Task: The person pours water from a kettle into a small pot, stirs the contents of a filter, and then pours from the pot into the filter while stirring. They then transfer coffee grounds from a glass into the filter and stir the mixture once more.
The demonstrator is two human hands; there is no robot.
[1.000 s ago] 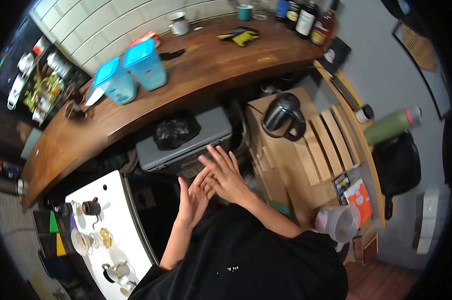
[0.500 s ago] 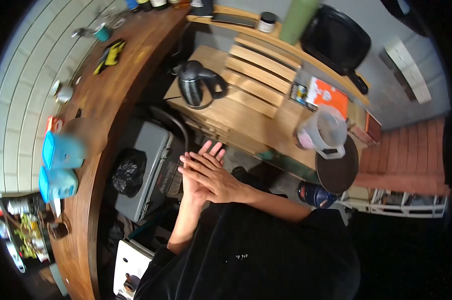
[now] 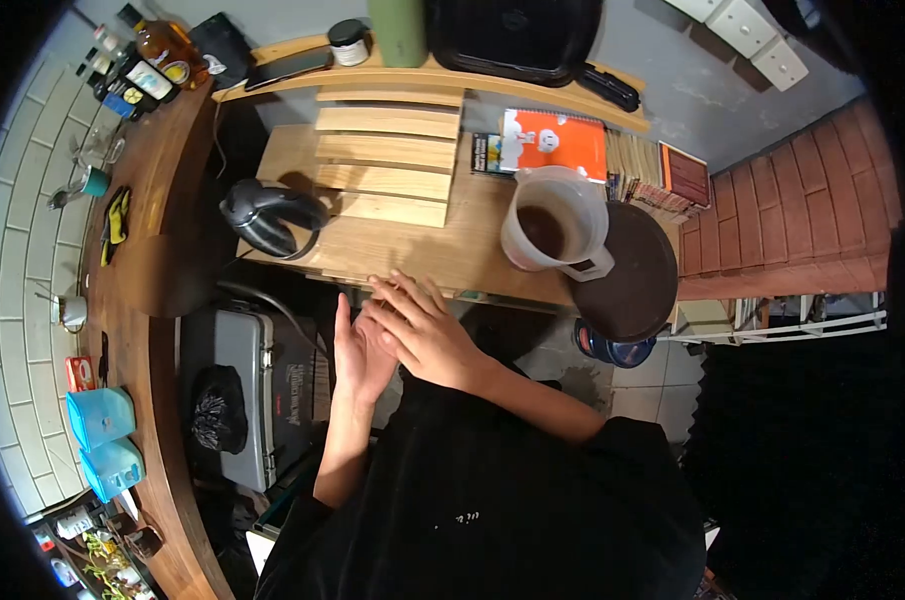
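Note:
My left hand [image 3: 361,358] is palm up with its thumb stretched out, and it holds nothing. Laid partly across it is my right hand [image 3: 428,335], palm down, fingers extended and slightly spread. The two touch near the fingers, and the right one hides part of the left fingers. Beyond them stands a wooden table [image 3: 403,258]. On its left sits a black electric kettle [image 3: 263,220], beside a slatted wooden rack [image 3: 388,150]. To the right, a clear plastic jug [image 3: 558,222] contains some dark liquid, next to a round dark brown disc [image 3: 628,275].
A long wooden counter [image 3: 173,420] runs along the left, with blue-lidded containers [image 3: 103,420] and bottles [image 3: 148,75]. Below it is a grey case [image 3: 243,345]. An orange notebook [image 3: 558,142] and a row of books [image 3: 638,165] lie at the table's back. A blue water bottle [image 3: 613,345] is below the disc.
The view has shifted, so the table and jug appear further left. My hands have slid from pressed together to partly apart, with the left thumb now spread away.

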